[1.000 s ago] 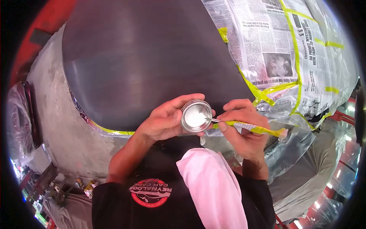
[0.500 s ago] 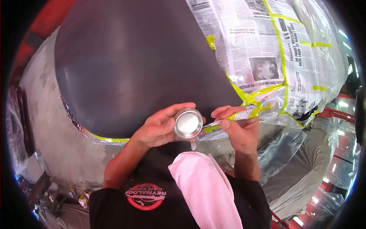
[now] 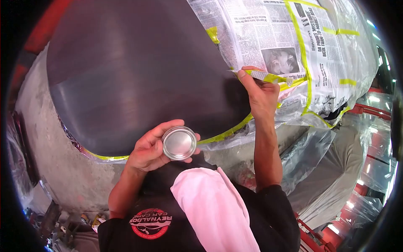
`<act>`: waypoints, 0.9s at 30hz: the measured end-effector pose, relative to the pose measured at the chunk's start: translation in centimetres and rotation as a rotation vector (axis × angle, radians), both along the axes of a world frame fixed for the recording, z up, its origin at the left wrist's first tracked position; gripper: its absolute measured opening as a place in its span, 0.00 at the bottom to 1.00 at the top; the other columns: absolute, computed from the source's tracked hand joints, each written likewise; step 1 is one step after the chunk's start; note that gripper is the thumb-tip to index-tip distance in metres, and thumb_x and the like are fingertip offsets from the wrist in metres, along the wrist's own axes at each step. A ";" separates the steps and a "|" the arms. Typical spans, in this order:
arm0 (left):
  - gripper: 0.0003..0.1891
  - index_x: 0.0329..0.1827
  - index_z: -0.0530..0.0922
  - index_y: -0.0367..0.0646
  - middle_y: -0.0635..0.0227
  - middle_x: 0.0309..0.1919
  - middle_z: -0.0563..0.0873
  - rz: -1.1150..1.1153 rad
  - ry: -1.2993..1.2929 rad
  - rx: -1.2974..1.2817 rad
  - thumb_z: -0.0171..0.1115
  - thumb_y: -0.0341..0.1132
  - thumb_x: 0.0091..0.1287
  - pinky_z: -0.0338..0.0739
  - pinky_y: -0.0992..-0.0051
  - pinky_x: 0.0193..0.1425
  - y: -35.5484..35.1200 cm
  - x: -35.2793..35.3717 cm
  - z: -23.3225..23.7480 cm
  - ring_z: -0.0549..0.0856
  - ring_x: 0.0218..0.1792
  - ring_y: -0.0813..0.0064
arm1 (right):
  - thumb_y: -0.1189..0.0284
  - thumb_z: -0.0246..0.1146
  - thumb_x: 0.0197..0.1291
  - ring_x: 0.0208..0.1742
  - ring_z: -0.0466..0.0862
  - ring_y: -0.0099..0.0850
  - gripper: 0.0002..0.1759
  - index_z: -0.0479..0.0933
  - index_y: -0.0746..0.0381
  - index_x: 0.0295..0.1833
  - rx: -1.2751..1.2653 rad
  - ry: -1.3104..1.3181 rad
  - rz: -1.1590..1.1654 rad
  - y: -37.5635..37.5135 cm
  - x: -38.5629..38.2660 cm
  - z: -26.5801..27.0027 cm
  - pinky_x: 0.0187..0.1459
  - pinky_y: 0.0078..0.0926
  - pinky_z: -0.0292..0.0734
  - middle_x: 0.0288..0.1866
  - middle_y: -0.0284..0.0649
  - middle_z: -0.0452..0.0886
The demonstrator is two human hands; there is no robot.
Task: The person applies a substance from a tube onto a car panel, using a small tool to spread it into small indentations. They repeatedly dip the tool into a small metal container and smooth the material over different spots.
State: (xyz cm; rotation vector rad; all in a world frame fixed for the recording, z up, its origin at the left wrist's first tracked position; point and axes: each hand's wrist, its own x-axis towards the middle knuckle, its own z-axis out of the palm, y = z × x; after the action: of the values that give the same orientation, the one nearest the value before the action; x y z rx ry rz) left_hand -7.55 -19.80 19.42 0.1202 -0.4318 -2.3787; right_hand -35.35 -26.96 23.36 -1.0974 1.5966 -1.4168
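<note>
My left hand (image 3: 147, 148) is closed round a small round jar (image 3: 179, 143) with a clear shiny rim and a pale silvery inside. It holds the jar low, near the front edge of a dark, smooth curved panel (image 3: 142, 71). Farther up, my right hand (image 3: 261, 90) pinches a slim stick (image 3: 268, 77) that looks wrapped in newsprint and yellow tape. The stick's narrow end points left, right at the panel's right edge beside the newspaper masking (image 3: 252, 33). What the tip is made of is too small to make out.
Yellow masking tape (image 3: 226, 135) borders the panel. Clear plastic sheeting (image 3: 357, 67) covers the right side. Below lies a grey-brown cover (image 3: 327, 172). A pink cloth (image 3: 214, 206) hangs over my black shirt. Clutter (image 3: 63, 222) sits at the lower left.
My right hand has moved up and away from the jar with the stick, to the panel's right edge. My left hand, still holding the jar, has shifted down and left in view.
</note>
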 end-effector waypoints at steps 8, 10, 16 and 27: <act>0.34 0.77 0.51 0.40 0.26 0.67 0.61 0.012 0.002 0.033 0.55 0.39 0.73 0.77 0.46 0.61 -0.2 -0.1 0.2 0.72 0.63 0.31 | 0.74 0.70 0.58 0.27 0.70 0.13 0.07 0.85 0.66 0.40 -0.031 0.161 0.030 -0.3 0.0 -0.9 0.28 0.16 0.63 0.26 0.25 0.76; 0.34 0.77 0.51 0.40 0.26 0.67 0.60 0.012 0.000 0.035 0.55 0.39 0.73 0.77 0.46 0.61 -0.2 -0.1 0.3 0.72 0.63 0.31 | 0.72 0.70 0.57 0.25 0.68 0.13 0.08 0.85 0.65 0.40 0.013 0.057 0.026 -0.3 0.3 -0.7 0.26 0.16 0.61 0.24 0.24 0.75; 0.34 0.77 0.51 0.41 0.26 0.67 0.60 0.013 0.000 0.037 0.55 0.39 0.73 0.77 0.45 0.61 -0.2 0.1 0.0 0.72 0.63 0.30 | 0.72 0.69 0.58 0.26 0.69 0.15 0.08 0.85 0.66 0.40 0.013 0.140 0.043 -0.4 0.1 -0.7 0.27 0.17 0.62 0.24 0.24 0.75; 0.34 0.77 0.51 0.41 0.25 0.67 0.60 0.020 0.019 0.040 0.55 0.38 0.73 0.76 0.45 0.61 -0.3 0.1 0.0 0.71 0.63 0.29 | 0.73 0.69 0.58 0.30 0.72 0.16 0.08 0.85 0.67 0.39 -0.011 0.149 0.034 -0.5 0.2 -1.2 0.32 0.18 0.67 0.27 0.27 0.78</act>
State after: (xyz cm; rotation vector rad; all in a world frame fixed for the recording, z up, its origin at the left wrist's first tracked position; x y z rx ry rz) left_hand -7.46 -20.08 19.40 0.1191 -0.3728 -2.3676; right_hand -35.19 -27.49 22.20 -1.2560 1.6674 -1.3501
